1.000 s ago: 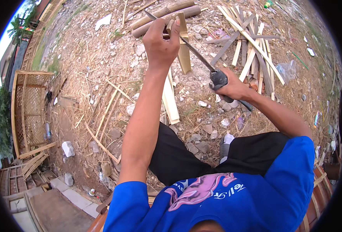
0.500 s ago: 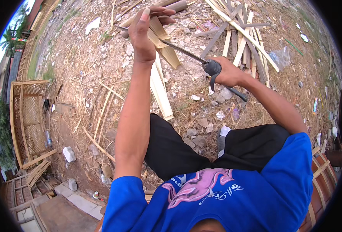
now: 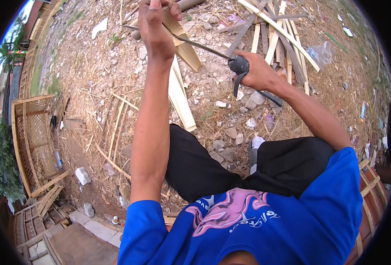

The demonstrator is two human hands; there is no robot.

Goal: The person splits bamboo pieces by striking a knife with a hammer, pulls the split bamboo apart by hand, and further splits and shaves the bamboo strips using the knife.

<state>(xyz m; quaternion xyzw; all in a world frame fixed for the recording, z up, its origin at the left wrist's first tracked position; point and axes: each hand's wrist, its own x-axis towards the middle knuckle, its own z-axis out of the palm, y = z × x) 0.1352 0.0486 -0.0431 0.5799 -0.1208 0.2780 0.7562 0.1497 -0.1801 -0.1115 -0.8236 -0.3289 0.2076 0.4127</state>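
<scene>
My right hand is closed round the black handle of a long knife. Its narrow dark blade runs leftward across a split piece of bamboo and behind my left wrist, with the tip showing beyond. A dark strap hangs from the handle. At the upper edge my left hand has its fingers curled over the upper part of the bamboo, thumb raised; the fingertips are partly cut off by the picture's edge. Below the bamboo, a long pale split strip lies on the ground, close to my knee.
A pile of pale and grey split strips lies at the far right, beside a clear plastic bag. Stones lie between my legs. To the left stand a lattice panel and a white block.
Both hands, the knife and the bamboo sit slightly higher and further left in the picture. My left fingers, stretched out before, are now more curled.
</scene>
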